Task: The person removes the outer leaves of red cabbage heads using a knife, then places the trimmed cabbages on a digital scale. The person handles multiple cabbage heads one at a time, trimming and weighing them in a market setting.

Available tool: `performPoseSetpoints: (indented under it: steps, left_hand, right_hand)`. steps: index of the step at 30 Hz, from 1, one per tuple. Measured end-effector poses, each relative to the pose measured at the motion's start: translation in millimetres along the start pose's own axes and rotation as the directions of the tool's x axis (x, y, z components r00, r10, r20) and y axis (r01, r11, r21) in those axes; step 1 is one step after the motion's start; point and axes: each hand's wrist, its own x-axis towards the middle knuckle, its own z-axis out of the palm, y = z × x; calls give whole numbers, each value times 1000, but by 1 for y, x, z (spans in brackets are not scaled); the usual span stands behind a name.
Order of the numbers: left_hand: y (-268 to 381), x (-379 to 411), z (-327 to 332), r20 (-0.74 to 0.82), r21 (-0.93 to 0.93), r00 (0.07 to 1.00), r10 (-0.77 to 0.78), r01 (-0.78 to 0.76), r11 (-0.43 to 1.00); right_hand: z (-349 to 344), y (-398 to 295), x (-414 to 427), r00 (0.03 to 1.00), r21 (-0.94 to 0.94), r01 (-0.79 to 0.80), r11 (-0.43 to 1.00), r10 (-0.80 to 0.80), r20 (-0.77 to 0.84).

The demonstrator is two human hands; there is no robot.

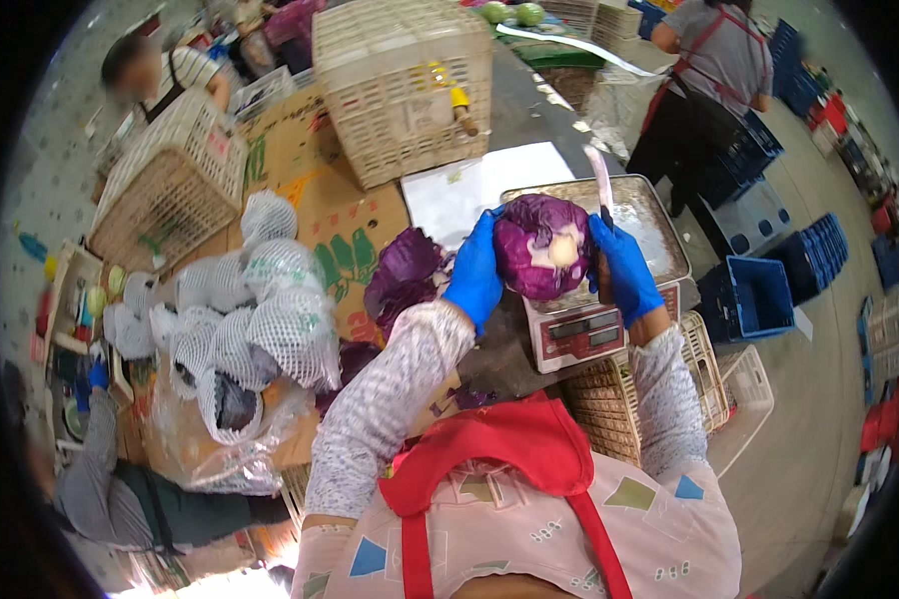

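Observation:
Both my hands, in blue gloves, hold a red cabbage [543, 247] with its pale cut stem facing up. My left hand [477, 269] presses its left side. My right hand [626, 266] is on its right side and also holds a knife, its pale blade or handle [599, 176] pointing up; I cannot tell which part shows. Beneath and behind the cabbage is the metal pan of a digital scale [644, 217]. More red cabbage [404, 273] lies left of my left hand, with loose purple leaf pieces [464, 398] near the table's front edge.
Foam-netted heads [292, 329] are heaped at left on cardboard [352, 224]. Plastic crates [412, 97] stand on the table's far side, and another [172, 180] at left. Baskets [607, 404] stand below the scale, blue crates [760, 296] at right. Several people are around the table.

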Motion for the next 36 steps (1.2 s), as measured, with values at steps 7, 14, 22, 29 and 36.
performPoseSetpoints:
  steps: [7,14,22,29,36]
  left_hand:
    - [-53,75,18,122,-158,954,-273,291,944]
    - [-26,59,18,120,135,982,-144,127,983]
    - [-33,68,-6,139,220,987,-79,47,974]
    - [-28,66,5,146,230,980,-136,100,968]
    - [-30,61,26,170,177,877,-448,421,890]
  right_hand:
    - [-56,7,34,996,-212,-68,975,55,-68]
    - [-85,14,40,991,-238,-68,969,39,-128]
    - [-102,13,59,991,-145,6,989,-25,-131]
    - [-121,16,82,986,-91,6,996,-21,-166]
    - [-96,49,103,997,-119,-74,990,75,3]
